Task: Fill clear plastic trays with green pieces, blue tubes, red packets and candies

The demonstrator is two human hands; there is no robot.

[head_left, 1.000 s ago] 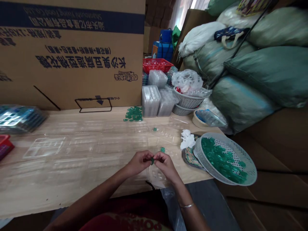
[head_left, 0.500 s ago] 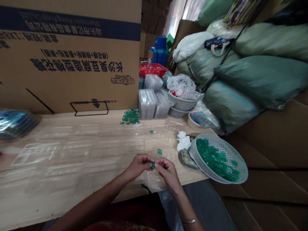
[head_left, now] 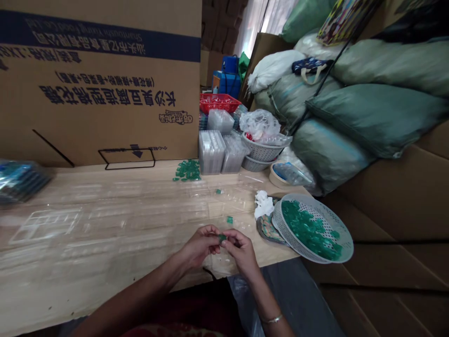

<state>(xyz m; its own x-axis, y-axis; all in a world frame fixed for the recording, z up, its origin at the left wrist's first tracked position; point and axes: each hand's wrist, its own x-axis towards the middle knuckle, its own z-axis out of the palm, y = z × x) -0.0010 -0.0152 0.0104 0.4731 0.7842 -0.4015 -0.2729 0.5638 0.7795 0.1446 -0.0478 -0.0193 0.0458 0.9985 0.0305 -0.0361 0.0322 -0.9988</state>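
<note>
My left hand (head_left: 202,243) and my right hand (head_left: 240,248) meet near the table's front edge, both closed in a pinch on one small green piece (head_left: 222,238). Fingers partly cover it, so its exact kind does not show. Clear plastic trays (head_left: 133,213) lie flat over the table under and beyond my hands. One green piece (head_left: 229,219) sits just past my fingertips, and another (head_left: 218,191) lies farther back. Many more green pieces (head_left: 312,229) fill the bottom of a white perforated basket (head_left: 345,234) on the right.
A large cardboard box (head_left: 115,126) stands along the back left. Before stacked clear plastic cases (head_left: 211,152) lies a pile of green pieces (head_left: 187,169). Grey baskets (head_left: 264,152), a crumpled white tissue (head_left: 264,204) and full sacks (head_left: 379,119) line the right side.
The whole view has shifted slightly, moving the scene a little to the left. My fingers have changed position slightly around the green piece, which both hands still hold.
</note>
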